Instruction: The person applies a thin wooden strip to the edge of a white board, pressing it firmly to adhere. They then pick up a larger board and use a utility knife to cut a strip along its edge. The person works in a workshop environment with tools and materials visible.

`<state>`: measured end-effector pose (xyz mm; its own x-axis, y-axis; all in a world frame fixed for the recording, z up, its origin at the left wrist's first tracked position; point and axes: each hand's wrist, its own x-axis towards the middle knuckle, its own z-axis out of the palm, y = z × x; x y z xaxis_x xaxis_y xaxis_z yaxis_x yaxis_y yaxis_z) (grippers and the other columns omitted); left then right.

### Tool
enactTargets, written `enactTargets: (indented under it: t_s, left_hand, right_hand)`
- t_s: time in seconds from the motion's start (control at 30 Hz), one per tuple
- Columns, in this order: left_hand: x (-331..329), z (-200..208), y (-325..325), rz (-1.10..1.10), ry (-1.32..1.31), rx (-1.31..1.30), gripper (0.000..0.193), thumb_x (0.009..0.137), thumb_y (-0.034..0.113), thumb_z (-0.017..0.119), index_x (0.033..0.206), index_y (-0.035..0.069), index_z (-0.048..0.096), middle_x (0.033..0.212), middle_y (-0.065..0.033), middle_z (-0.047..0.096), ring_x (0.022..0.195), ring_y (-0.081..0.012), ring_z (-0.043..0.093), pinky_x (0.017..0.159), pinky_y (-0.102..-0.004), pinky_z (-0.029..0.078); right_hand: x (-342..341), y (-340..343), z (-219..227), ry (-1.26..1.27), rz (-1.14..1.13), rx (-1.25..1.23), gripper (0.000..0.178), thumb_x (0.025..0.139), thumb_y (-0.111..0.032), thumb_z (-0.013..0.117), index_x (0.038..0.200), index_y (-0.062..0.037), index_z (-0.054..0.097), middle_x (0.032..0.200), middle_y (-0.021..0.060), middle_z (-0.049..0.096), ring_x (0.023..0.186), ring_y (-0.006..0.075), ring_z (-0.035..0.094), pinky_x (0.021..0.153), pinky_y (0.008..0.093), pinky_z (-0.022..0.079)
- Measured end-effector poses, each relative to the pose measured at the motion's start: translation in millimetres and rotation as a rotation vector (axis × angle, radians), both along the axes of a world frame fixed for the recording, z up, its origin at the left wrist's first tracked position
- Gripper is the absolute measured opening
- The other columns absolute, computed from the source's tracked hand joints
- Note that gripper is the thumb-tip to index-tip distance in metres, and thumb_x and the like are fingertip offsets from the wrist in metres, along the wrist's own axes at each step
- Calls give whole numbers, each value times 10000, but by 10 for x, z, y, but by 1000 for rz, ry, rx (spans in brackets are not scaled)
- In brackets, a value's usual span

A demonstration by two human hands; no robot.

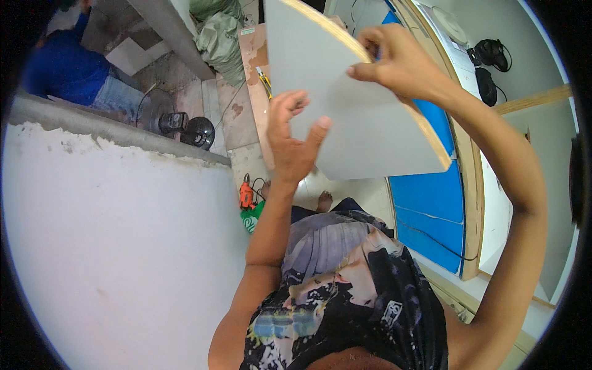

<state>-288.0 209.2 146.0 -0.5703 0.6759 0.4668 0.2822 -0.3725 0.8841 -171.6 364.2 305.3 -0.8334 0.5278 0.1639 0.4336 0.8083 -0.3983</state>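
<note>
A large grey board (pixel 364 123) with a pale raw wood edge stands tilted in front of me. My right hand (pixel 394 61) grips its right edge, thumb on the grey face and fingers curled over the rim. My left hand (pixel 293 135) is beside the board's left side, thumb and fingers apart and slightly bent. Whether its fingertips touch the board I cannot tell. A yellow utility knife (pixel 264 81) lies on a brown wood sheet (pixel 254 52) just beyond my left hand.
An orange power drill (pixel 246 195) and a green bag (pixel 251 217) are by my feet. Blue panels (pixel 425 191) front the cabinet at right. A white wall (pixel 123 246) stands at left; beyond it are a black fan (pixel 198 132) and another person (pixel 80 68). Sacks (pixel 219 46) sit far off.
</note>
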Motion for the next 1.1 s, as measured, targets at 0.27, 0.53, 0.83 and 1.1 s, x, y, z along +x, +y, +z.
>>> enactTargets:
  t_s: [0.27, 0.53, 0.83, 1.1]
  left_hand:
    - [-62, 451, -68, 146, 57, -162, 784, 959, 537, 584, 1473, -3, 344, 1441, -181, 449, 1226, -300, 534, 1028, -424, 434]
    - [70, 1015, -139, -213, -521, -491, 1046, 864, 862, 271, 1498, 34, 340, 1467, -120, 466, 1292, -255, 513, 999, -438, 488]
    - [164, 1411, -167, 1, -362, -850, 614, 924, 394, 664, 1330, -31, 488, 1210, -169, 614, 1108, -246, 629, 912, -417, 535]
    - [54, 1411, -156, 159, -319, -951, 476, 774, 34, 563, 1222, -92, 460, 1034, -185, 589, 888, -249, 647, 793, -369, 570]
  right_hand:
    - [-253, 91, -107, -111, 192, -10, 413, 658, -286, 733, 828, 82, 657, 796, 275, 669, 749, 401, 678, 698, 466, 541]
    - [-53, -45, -349, 236, 325, -606, 639, 887, -563, 614, 955, 72, 654, 842, 202, 682, 732, 300, 706, 658, 397, 565]
    - [1618, -624, -3803, 504, -576, -1545, 358, 985, -387, 573, 1147, -72, 624, 1040, 70, 663, 809, 158, 648, 670, 303, 547]
    - [2225, -930, -4558, 444, -876, -1568, 300, 955, -344, 635, 983, -47, 610, 864, 32, 620, 711, 145, 622, 567, 261, 513]
